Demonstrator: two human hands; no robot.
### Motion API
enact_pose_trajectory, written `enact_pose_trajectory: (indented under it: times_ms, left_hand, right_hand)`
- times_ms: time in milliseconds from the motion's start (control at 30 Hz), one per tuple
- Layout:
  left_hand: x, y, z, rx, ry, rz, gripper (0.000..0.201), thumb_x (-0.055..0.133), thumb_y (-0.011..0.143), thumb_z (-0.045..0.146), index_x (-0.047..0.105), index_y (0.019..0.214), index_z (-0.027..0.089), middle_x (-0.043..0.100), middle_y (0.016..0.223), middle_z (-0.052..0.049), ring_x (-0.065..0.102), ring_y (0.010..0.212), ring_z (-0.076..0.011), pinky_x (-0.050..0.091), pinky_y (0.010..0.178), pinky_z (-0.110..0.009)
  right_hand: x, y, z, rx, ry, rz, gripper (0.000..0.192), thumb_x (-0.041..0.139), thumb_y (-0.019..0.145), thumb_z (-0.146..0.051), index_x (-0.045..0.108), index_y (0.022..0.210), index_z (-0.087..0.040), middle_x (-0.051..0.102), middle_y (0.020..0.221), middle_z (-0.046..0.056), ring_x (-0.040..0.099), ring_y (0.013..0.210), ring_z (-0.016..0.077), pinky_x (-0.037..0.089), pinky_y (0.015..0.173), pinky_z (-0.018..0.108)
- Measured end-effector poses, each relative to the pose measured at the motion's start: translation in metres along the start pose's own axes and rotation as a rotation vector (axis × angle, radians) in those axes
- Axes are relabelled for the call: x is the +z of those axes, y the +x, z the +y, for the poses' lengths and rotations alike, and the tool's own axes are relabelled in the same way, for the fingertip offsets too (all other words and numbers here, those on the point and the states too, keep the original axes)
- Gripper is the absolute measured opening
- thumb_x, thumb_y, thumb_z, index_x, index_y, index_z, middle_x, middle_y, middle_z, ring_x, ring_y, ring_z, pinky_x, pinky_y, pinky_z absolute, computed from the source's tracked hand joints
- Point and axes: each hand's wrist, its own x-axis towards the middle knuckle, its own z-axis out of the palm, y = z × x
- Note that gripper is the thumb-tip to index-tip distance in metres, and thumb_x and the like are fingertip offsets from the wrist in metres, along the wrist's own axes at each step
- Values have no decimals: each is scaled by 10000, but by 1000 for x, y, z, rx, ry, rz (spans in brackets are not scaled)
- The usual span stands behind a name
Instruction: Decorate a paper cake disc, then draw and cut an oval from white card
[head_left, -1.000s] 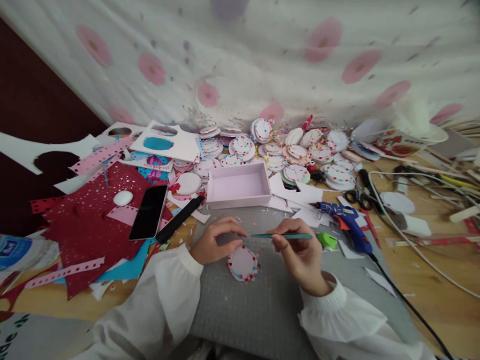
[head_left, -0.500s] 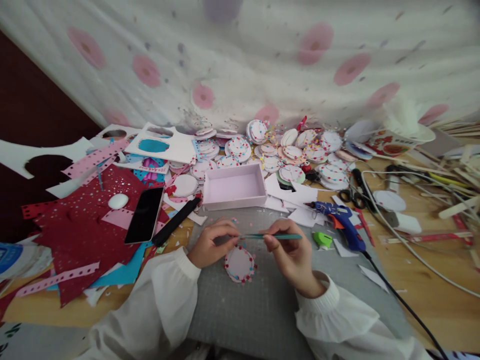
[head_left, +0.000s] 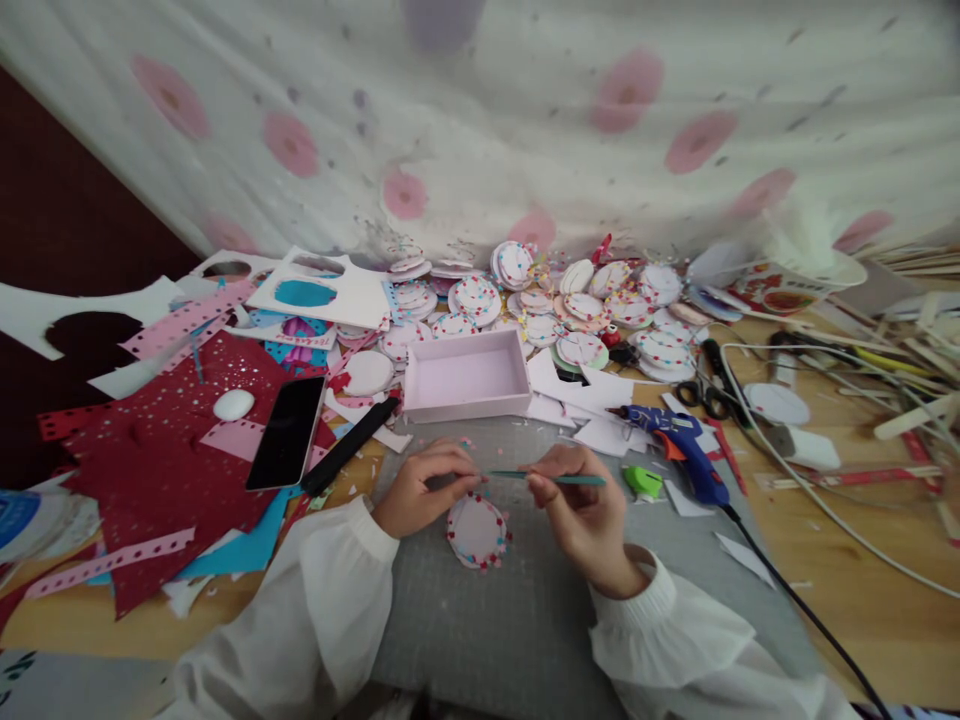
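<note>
In my right hand is a pair of teal tweezers, held level with the tips pointing left. My left hand is closed in a pinch right at the tweezer tips; whatever lies between its fingertips is too small to make out. Just below the fingertips, a round white paper disc edged with red, blue and pink beads lies flat on the grey cutting mat. An open, pale pink box stands just beyond both hands.
Many beaded white discs are piled along the back. On the right lie a blue glue gun with its cord, a green tape dispenser and scissors. A phone and red glitter paper are on the left.
Both hands hold nearly the same pose, with the tweezers at the left fingertips. The whole view has shifted very slightly; nothing was let go.
</note>
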Motion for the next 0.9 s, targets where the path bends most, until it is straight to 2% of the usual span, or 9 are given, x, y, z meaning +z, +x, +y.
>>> enact_pose_trajectory:
  times_ms: [133, 233, 333, 467, 600, 667, 733, 867, 900]
  left_hand:
    - [0, 1, 2, -21, -39, -11, 217, 574, 925, 279, 739, 862, 153, 690, 754, -69, 613, 759, -156, 469, 768, -293]
    - [2, 1, 1, -38, -122, -17, 269, 558, 933, 342, 746, 887, 155, 701, 801, -82, 610, 808, -174, 458, 794, -308]
    - [6, -1, -1, -125, -228, 22, 325, 598, 896, 421, 747, 800, 148, 683, 763, -75, 591, 792, -184, 448, 780, -315]
    - [11, -4, -2, -365, -394, 98, 311, 678, 828, 421, 726, 686, 148, 636, 665, -32, 543, 687, -152, 425, 687, -276]
    - [14, -4, -2, -564, -637, 291, 215, 751, 741, 374, 738, 719, 160, 677, 713, -27, 577, 747, -159, 438, 749, -270]
    - [13, -2, -3, -612, -713, 382, 206, 773, 699, 357, 738, 711, 155, 687, 726, -35, 591, 772, -167, 442, 767, -270]
    - [12, 0, -5, -623, -746, 447, 201, 776, 685, 345, 726, 696, 150, 674, 719, -32, 586, 759, -157, 442, 750, -258]
    - [7, 4, -8, -534, -769, 458, 224, 714, 761, 336, 648, 669, 143, 586, 677, -3, 529, 682, -114, 430, 681, -230]
    - [7, 4, -9, -507, -780, 449, 239, 690, 787, 341, 617, 672, 145, 556, 663, 8, 508, 651, -104, 424, 652, -226]
  right_hand:
    - [-3, 1, 1, -292, -103, 11, 209, 571, 841, -18, 605, 896, -217, 648, 732, 11, 624, 676, 150, 541, 615, 305]
    - [-4, 2, -2, -608, -340, -176, 217, 510, 885, -42, 624, 989, -195, 721, 889, 80, 644, 720, 162, 548, 583, 300]
    - [-1, 2, -6, -829, -602, -325, 187, 488, 923, -89, 647, 939, -187, 751, 940, 82, 630, 693, 153, 546, 548, 271]
    - [7, 2, -7, -837, -745, -386, 205, 477, 928, -86, 658, 908, -180, 748, 992, 83, 614, 712, 161, 552, 577, 269]
    - [9, 4, 0, -686, -611, -504, 271, 397, 911, -51, 626, 1027, -134, 696, 1135, 137, 609, 914, 210, 574, 734, 334]
    - [4, 8, 3, -657, -577, -509, 319, 392, 874, -26, 598, 1096, -127, 676, 1162, 138, 596, 992, 222, 555, 796, 363]
    - [-8, 13, 6, -625, -604, -350, 364, 410, 825, -3, 579, 1113, -150, 678, 1096, 119, 606, 964, 220, 530, 785, 374]
    - [-47, 26, 14, -359, -821, 292, 244, 510, 770, -69, 566, 975, -188, 621, 892, 83, 598, 872, 255, 481, 770, 431]
    - [-60, 27, 17, -283, -909, 390, 208, 535, 768, -120, 562, 966, -176, 602, 884, 98, 585, 860, 276, 472, 760, 453]
